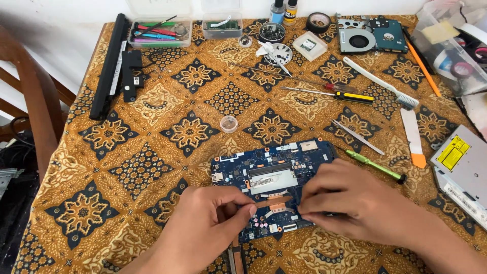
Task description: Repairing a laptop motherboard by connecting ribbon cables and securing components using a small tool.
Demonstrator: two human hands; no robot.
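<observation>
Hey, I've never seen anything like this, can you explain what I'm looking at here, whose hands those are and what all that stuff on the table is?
This is one picture from a camera worn on a person's head, looking down at their own bare hands. The table has a brown patterned cloth. In front lies a blue circuit board. The left hand and right hand each pinch an end of a copper strip over the board. Around it lie screwdrivers, a green-handled tool, a white brush, a small fan and a long black battery.
</observation>
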